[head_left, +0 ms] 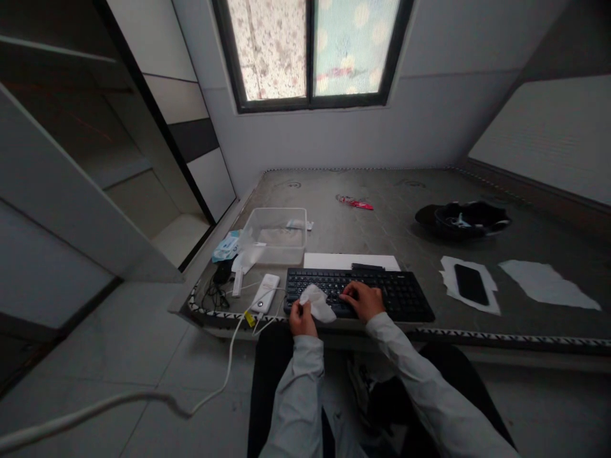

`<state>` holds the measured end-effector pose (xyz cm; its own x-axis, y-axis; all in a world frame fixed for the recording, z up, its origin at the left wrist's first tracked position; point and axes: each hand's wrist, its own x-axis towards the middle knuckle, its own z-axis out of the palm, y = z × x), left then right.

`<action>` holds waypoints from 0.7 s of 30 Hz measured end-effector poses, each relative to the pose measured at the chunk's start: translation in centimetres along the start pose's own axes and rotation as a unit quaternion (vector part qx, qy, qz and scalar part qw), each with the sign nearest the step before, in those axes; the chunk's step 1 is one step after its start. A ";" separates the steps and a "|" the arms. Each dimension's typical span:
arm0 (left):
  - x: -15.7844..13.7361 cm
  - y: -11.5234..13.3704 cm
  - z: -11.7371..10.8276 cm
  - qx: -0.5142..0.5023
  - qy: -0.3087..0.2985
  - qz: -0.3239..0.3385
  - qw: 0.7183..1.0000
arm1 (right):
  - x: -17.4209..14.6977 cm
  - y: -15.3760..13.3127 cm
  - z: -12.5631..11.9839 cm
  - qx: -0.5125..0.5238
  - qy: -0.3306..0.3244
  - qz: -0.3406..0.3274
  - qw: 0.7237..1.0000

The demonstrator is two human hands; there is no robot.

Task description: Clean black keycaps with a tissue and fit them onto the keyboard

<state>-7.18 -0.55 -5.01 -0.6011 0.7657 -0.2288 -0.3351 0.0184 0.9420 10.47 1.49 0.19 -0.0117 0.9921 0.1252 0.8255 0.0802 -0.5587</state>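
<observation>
A black keyboard (408,298) lies along the front edge of the grey padded surface. My left hand (303,321) is at its lower left, fingers closed on a crumpled white tissue (319,304) that spreads over some keys. Over the middle of the keyboard is my right hand (365,301), its thumb and fingertips drawn together close to the keys. Whatever may be between those fingertips is hidden or too small to make out. Behind the keyboard lie a white flat board (329,260) and a short black strip (367,267).
Left of the keyboard are a white power bank (266,294) with cables, a clear plastic bin (277,254) and a blue-and-white packet (225,247). To the right, a black phone (471,284) rests on white paper. A dark cap (470,219) and red item (356,203) lie farther back.
</observation>
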 end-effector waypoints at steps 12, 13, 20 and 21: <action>0.3 -0.6 0.1 -0.023 -0.012 -0.008 1.000 | 0.2 0.2 0.4 -0.067 -0.011 -0.056 0.996; 0.4 -0.8 0.1 -0.027 -0.015 -0.009 0.999 | 0.2 0.1 0.3 -0.074 -0.010 -0.061 0.995; 0.5 -1.2 0.0 -0.039 -0.016 -0.009 0.999 | 0.1 -0.5 0.0 -0.062 -0.023 -0.042 0.997; 0.5 -1.2 0.0 -0.038 -0.016 -0.006 0.999 | 0.3 -0.6 -0.1 -0.056 -0.025 -0.035 0.997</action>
<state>-7.09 -0.24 -6.25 -0.5731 0.7861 -0.2317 -0.3977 -0.0195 0.9173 10.05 1.68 0.65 -0.0966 0.9884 0.1173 0.8800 0.1399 -0.4539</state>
